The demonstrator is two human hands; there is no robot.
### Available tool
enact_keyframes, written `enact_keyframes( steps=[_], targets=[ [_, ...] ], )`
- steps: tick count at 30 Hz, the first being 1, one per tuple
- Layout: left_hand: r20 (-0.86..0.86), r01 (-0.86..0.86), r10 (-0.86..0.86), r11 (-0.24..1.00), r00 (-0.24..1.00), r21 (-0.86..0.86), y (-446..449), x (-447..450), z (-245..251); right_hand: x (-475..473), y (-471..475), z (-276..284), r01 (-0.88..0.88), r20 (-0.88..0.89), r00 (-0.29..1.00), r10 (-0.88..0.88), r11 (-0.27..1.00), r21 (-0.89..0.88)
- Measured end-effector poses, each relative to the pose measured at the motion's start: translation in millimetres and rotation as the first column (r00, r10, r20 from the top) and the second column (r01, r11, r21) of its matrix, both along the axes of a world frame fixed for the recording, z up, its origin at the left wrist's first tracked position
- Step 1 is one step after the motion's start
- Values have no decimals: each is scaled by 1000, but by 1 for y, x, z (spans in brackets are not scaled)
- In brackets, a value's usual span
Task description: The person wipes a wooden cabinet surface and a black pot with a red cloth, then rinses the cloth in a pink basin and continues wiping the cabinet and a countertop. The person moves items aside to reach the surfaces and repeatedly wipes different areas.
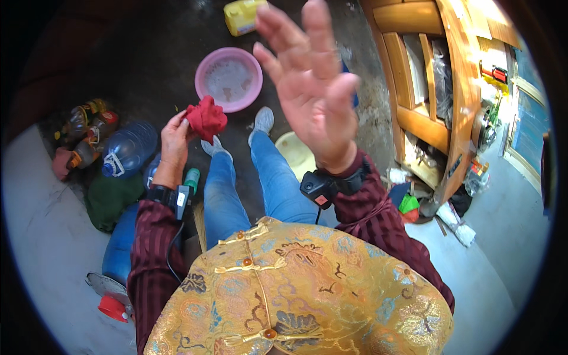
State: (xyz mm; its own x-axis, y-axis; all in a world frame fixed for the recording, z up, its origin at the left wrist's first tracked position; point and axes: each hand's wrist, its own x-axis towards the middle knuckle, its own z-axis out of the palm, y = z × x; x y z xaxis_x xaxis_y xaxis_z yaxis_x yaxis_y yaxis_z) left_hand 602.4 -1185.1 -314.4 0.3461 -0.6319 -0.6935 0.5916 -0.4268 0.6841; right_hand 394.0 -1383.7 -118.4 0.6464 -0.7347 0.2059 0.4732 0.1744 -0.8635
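Observation:
My left hand [174, 137] grips a crumpled red cloth [207, 119] at the left of the view. Below and beyond the cloth, a pink plastic basin [200, 84] stands on the dark floor with cloudy greyish water in it. My right hand [313, 84] is raised close to the camera, palm showing and fingers spread, with nothing in it. Behind its wrist, a pale yellowish basin [295, 155] is partly hidden on the floor. A blue thing behind the right hand is mostly covered.
A wooden cabinet [424, 120] with open shelves stands at the right. A yellow jug [242, 17] lies on the far floor. Along the left wall are a large clear water bottle [131, 144], oil bottles [84, 117], a green bottle [192, 178] and a blue barrel [120, 248].

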Motion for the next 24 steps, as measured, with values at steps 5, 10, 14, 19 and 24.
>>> enact_keyframes(
  steps=[5,10,14,19,24],
  targets=[
    [-12,62,-61,996,998,66,-3,4,-24,9,-9,20,-98,2,995,100,980,-173],
    [-3,36,-36,997,999,68,-15,6,-34,23,-13,-6,-141,39,989,145,986,-94],
    [-25,49,-48,998,999,37,-19,13,-57,27,-13,-47,-165,56,985,165,986,-5],
    [-104,-25,26,1000,994,11,-26,17,-119,42,-16,-176,-88,-205,970,128,977,194],
    [-269,-171,157,985,950,-29,-51,3,-218,55,-16,-372,137,-584,683,439,708,692]
  ],
)
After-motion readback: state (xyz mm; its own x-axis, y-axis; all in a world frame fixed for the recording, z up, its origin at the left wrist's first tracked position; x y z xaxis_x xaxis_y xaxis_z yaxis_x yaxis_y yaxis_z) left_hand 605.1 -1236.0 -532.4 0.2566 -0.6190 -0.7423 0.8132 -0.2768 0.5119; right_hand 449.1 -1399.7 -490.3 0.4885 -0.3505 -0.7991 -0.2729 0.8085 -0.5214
